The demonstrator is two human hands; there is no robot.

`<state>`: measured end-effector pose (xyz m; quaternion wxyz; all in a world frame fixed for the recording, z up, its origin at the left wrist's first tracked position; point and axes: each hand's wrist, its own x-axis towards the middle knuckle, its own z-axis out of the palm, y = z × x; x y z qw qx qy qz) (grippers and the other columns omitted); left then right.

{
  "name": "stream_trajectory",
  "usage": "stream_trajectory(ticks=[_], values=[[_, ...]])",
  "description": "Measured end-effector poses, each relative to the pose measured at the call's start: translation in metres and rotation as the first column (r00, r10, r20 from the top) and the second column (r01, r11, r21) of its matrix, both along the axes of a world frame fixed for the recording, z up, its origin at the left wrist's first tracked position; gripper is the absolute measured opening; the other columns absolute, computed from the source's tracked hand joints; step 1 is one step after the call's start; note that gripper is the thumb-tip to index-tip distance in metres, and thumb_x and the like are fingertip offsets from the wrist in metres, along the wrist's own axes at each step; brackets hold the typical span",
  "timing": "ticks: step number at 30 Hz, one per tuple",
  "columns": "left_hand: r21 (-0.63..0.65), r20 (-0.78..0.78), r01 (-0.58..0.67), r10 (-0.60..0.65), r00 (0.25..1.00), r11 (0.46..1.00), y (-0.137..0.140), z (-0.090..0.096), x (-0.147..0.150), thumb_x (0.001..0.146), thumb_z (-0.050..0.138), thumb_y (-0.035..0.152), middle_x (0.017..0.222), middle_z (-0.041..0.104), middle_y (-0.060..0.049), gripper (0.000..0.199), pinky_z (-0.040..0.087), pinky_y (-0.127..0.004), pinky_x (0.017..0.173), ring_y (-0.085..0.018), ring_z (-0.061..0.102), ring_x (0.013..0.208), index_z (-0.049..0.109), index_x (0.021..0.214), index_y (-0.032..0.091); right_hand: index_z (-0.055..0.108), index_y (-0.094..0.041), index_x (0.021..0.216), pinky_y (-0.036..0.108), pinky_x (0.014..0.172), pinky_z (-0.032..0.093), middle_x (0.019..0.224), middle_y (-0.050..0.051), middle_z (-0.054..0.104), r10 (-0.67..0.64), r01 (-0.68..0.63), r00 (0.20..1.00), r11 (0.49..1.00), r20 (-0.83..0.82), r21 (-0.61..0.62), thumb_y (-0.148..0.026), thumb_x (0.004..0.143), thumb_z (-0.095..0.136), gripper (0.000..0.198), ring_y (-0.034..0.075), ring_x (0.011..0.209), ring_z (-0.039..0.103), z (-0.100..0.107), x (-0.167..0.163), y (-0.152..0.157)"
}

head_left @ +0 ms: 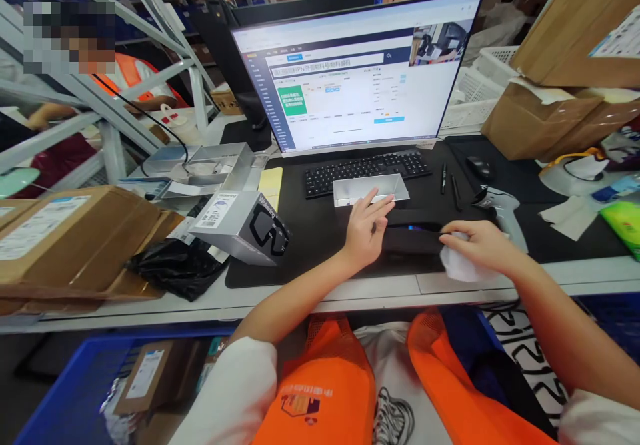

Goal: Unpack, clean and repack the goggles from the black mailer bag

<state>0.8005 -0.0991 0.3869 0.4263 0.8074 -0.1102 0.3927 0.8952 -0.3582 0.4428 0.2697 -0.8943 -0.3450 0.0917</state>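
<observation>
My left hand (367,232) has its fingers stretched and apart, its fingertips over the near edge of a shallow silver box part (370,192). Its palm is beside a long black case (413,240), where a small blue-violet gleam shows in a dark gap. My right hand (477,245) is closed at the right end of that case, with a crumpled white sheet (463,265) bunched under the fingers. Whether the sheet is cloth or paper I cannot tell. Left of my hands, a silver box (243,228) printed with dark goggles lies tilted on the black mat.
A monitor (345,92) and keyboard (367,172) stand behind my hands. To the right are a barcode scanner (503,212), pens and a mouse (479,167). Cardboard boxes (75,245) and black plastic (180,265) lie left. A co-worker (145,75) sits beyond a metal frame.
</observation>
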Motion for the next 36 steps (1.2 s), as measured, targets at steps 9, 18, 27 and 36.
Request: stream_trajectory(ticks=[9,18,27,36], values=[[0.128,0.059,-0.093,0.086,0.995,0.987,0.042,-0.022,-0.012,0.109,0.041,0.033,0.133,0.072,-0.012,0.037,0.049,-0.053,0.111,-0.027,0.059,0.137,0.068,0.131,0.020,0.063,-0.020,0.071,0.027,0.058,0.034,0.064,0.000,0.064,0.212,-0.208,0.976,0.975,0.055,-0.077,-0.050,0.099,0.051,0.042,0.014,0.058,0.057,0.002,-0.020,0.023],[-0.062,0.001,0.038,-0.038,0.999,0.997,0.035,-0.021,-0.032,0.102,0.060,0.035,0.141,0.065,-0.016,0.023,0.055,-0.045,0.108,-0.024,0.063,0.131,0.075,0.106,0.018,0.065,-0.020,0.080,0.027,0.063,0.036,0.073,0.001,0.069,0.159,-0.160,0.987,0.986,-0.014,-0.046,-0.046,0.099,0.054,0.034,0.016,0.067,0.062,-0.015,-0.042,0.043],[0.138,-0.215,0.068,-0.037,0.976,0.988,0.031,-0.021,-0.040,0.096,0.067,0.034,0.163,0.044,-0.016,0.022,0.039,-0.060,0.122,-0.034,0.042,0.151,0.081,0.104,0.019,0.061,-0.020,0.068,0.029,0.061,0.033,0.072,0.003,0.070,0.247,-0.237,0.968,0.957,0.041,-0.165,-0.042,0.103,0.046,0.044,0.016,0.063,0.061,-0.007,-0.044,0.057],[0.107,-0.495,0.175,-0.100,0.863,0.979,0.036,-0.011,-0.046,0.082,0.081,0.051,0.175,0.005,-0.017,0.071,0.037,-0.058,0.124,-0.041,0.028,0.157,0.062,0.141,0.018,0.059,-0.024,0.137,0.030,0.064,0.043,0.102,0.005,0.078,0.251,-0.116,0.923,0.903,0.290,-0.413,-0.035,0.089,0.069,0.050,0.025,0.082,0.074,0.001,-0.046,0.061]])
